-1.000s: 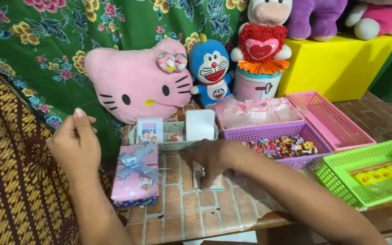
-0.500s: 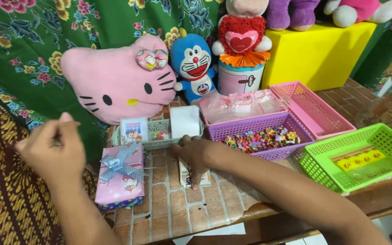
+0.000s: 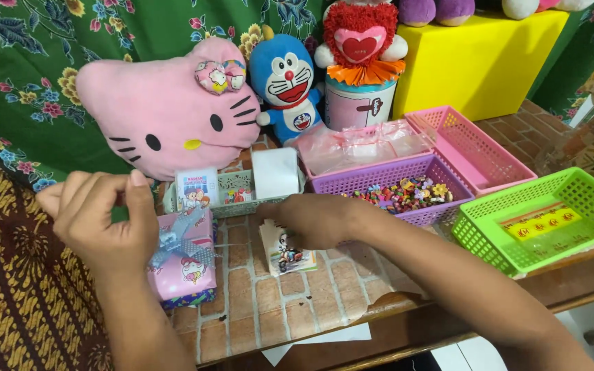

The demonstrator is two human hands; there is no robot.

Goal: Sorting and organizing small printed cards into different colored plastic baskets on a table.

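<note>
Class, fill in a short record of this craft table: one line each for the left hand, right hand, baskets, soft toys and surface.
Left hand: raised with fingers pinched, above a pink gift box with a silver bow
Right hand: pressing on a small picture card
Baskets: purple basket holding coloured beads, pink basket, green basket
Soft toys: pink cat cushion, blue cat doll
Surface: brick-patterned table cover

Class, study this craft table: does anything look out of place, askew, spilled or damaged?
Little stands out. Small dark crumbs are scattered on the brick-patterned table near its front edge, and a white sheet of paper pokes out from under that edge. The picture card under the right hand lies slightly askew.
</note>
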